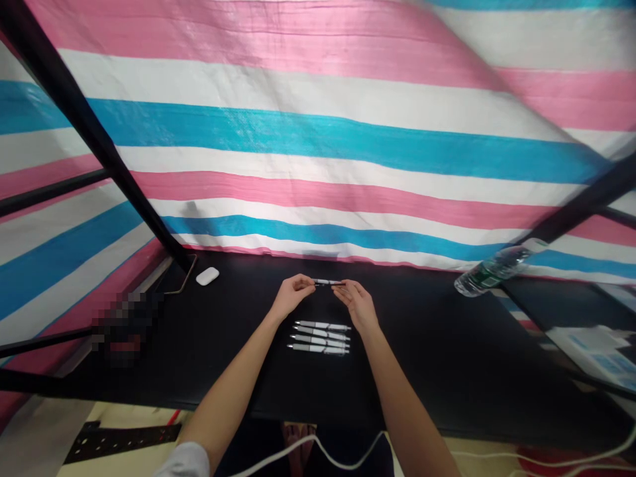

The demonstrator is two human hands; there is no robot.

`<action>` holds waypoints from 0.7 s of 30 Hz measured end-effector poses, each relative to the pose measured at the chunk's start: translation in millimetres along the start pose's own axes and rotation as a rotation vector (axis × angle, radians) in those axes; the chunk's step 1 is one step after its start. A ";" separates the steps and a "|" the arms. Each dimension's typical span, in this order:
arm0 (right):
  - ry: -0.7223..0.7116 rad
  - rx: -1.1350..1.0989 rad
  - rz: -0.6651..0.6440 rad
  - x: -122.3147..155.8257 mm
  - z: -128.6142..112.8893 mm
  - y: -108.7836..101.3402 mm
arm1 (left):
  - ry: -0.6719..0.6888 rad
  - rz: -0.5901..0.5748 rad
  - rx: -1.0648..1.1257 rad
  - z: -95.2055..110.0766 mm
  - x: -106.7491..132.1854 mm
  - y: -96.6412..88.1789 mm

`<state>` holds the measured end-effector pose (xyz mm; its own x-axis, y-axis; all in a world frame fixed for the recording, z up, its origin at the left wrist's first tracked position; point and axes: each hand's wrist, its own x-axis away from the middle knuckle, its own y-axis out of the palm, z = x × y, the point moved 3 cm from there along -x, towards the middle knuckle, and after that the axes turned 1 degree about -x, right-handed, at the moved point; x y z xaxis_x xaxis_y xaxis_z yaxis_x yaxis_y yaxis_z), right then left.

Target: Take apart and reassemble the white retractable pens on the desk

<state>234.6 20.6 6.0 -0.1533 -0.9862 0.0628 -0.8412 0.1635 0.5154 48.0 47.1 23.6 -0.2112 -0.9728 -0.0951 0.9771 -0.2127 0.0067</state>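
head view looks down on a black table (pixel 427 371) set under a tarp (pixel 318 152) striped pink, white and blue. both forearms reach in from the bottom edge, and the hands meet near the middle of the table. the left hand (pixel 293 296) has its thumb and forefinger closed on one end of a white pen (pixel 328 282), with the other fingers loosely curled. the right hand (pixel 358 306) has its fingertips on the pen's other end, in what looks like a pinch, though the contact is too small to make out well. neither hand is spread open or clenched into a fist. the pen sits level between them, seemingly held just off the table, beyond a row of four pens (pixel 320 338) lying side by side, tips to the left.

a light hold at both ends suits this well: it keeps the pen steady, leaves its middle in plain sight and keeps the palms clear of the row below.

a small white case (pixel 207 276) lies toward the far left of the table, near a black frame bar (pixel 84 126). a clear water bottle (pixel 489 271) shows tilted at the right, a blurred patch (pixel 124 328) hides something on the left, and a white cable (pixel 318 450) runs along the bottom.
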 end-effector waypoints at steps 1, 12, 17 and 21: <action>0.005 0.002 -0.006 0.7 0.5 1.0 | 0.001 -0.010 -0.004 -0.6 -0.1 0.5; 0.058 -0.138 0.030 -3.4 8.1 -4.1 | 0.116 0.001 -0.067 2.9 -2.6 -4.0; 0.021 -0.187 0.095 -9.2 4.3 -15.1 | 0.206 0.239 -0.545 5.0 -4.7 -30.4; 0.007 -0.175 0.089 -9.3 3.5 -16.1 | 0.147 0.168 -0.981 -4.0 -3.2 -33.7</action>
<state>247.8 27.2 -5.8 -0.2188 -0.9684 0.1199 -0.7218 0.2433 0.6480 15.8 57.8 19.7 -0.1280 -0.9481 -0.2910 0.5984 0.1602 -0.7850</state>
